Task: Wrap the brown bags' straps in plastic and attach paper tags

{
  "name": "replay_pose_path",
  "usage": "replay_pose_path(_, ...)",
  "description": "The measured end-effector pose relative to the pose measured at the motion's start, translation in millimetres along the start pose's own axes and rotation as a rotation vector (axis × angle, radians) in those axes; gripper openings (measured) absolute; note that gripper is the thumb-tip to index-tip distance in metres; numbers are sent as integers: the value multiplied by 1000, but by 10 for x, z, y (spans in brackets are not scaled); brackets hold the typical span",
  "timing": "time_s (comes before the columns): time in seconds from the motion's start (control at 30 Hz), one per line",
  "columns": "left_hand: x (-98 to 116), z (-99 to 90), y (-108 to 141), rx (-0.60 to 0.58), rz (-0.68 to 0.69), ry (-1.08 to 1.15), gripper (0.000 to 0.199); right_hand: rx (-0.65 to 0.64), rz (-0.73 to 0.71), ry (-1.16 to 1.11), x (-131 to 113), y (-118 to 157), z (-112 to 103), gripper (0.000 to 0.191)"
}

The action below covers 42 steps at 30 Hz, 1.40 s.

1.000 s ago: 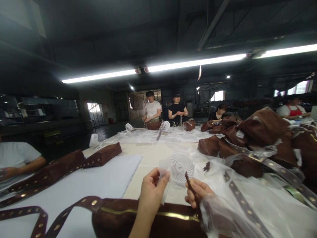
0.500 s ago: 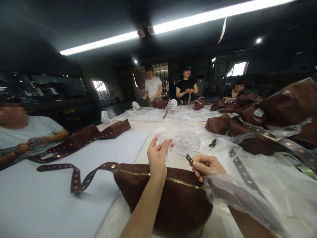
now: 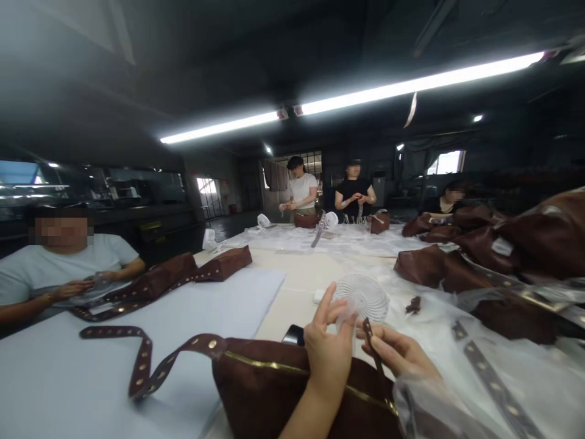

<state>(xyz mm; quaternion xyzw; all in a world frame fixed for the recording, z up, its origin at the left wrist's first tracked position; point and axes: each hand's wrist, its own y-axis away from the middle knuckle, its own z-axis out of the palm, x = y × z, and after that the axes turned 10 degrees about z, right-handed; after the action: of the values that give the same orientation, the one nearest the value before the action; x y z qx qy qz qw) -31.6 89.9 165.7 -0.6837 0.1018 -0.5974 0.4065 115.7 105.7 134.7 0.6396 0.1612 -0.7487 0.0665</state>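
The right hand (image 3: 397,356) leads: thumb and fingers curl tight, pinching a narrow brown tab (image 3: 372,342) upright, with a clear plastic sleeve (image 3: 439,405) draped over the wrist. Just beside it, the left hand (image 3: 328,353) is raised and half open, fingers fanned, with a scrap of clear film (image 3: 346,318) at the fingertips, though how firm that hold is, I can't tell. The 2 hands sit just apart, right over a brown bag (image 3: 278,381) with a gold zip, its studded strap (image 3: 146,360) looping left across a pale blue mat (image 3: 137,317). Just behind the fingers, a white fan (image 3: 363,297) lies on the table (image 3: 292,280), and a black phone (image 3: 293,335) pokes out by the left hand. Off to the right, more brown bags (image 3: 439,268) heap up on plastic. Across the mat, a co-worker (image 3: 59,268) works with both hands, and at the far end stand a person in white (image 3: 301,192) and a person in black (image 3: 353,189).
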Motion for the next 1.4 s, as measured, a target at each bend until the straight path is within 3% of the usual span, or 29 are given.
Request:
replay_pose_path(0.17,-59,4,31,-67,-12,-37,55,-78,-28,-26,57,4,28,44)
replay_pose_path(0.43,29,5,5,-229,-184,230,55,-47,-7,-50,9,3,39,49)
replay_pose_path(0.77,67,-187,-132,-580,-99,143,34,40,16,-75,54,-12,29,51)
replay_pose_path(0.87,133,-268,-189,-625,-116,62,34,17,27,-131,54,-4,50,49)
replay_pose_path(0.97,115,-282,-224,-538,-127,11,32,19,47,-143,66,-2,51,51)
replay_pose_path(1.07,9,-232,-245,-374,-178,115,39,-8,117,-146,78,3,45,55)
replay_pose_path(1.23,-104,-144,-292,-65,-439,448,48,-144,178,-173,20,73,37,51)
replay_pose_path(1.4,-133,-80,-337,33,-487,530,48,-118,176,-137,-81,122,12,46)
